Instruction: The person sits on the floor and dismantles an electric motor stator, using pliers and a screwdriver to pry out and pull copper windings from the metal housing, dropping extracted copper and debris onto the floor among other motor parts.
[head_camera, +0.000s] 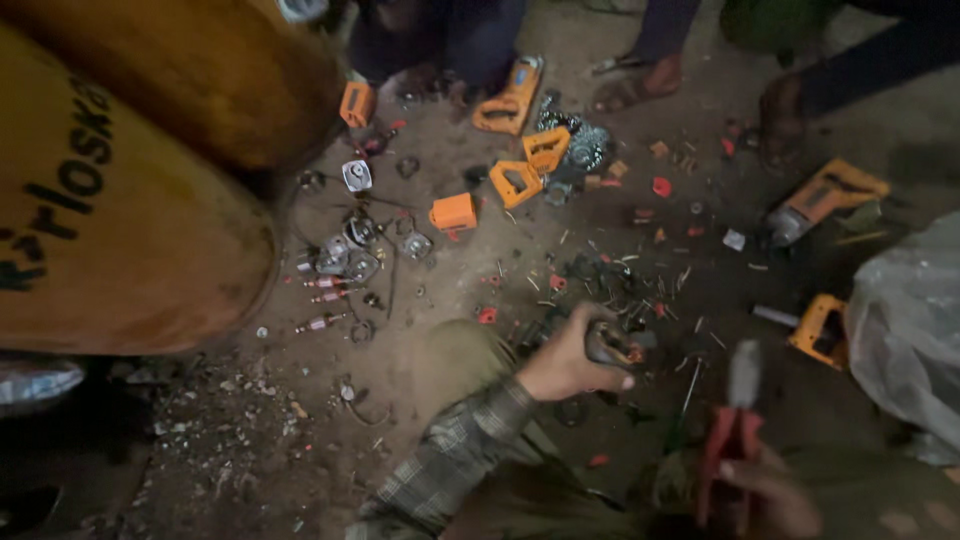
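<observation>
My left hand (570, 362) is closed around a small dark metal part (608, 345) just above the dirt floor, its plaid sleeve (455, 455) running to the lower edge. Low on the right, my right hand (765, 492) grips red-handled pliers (735, 420) with the jaws pointing up. The pliers hang a short way right of the dark part and do not touch it. Scattered screws and red bits lie around both hands.
Orange power-tool housings (512, 100) (520, 180) (455, 212), a drill body (825, 200) and another (820, 330) lie on the floor. Metal motor parts (350, 255) sit left of centre. Large rusty orange cylinders (120, 230) fill the left. Other people's sandalled feet (630, 90) stand at top. A plastic bag (910, 330) is right.
</observation>
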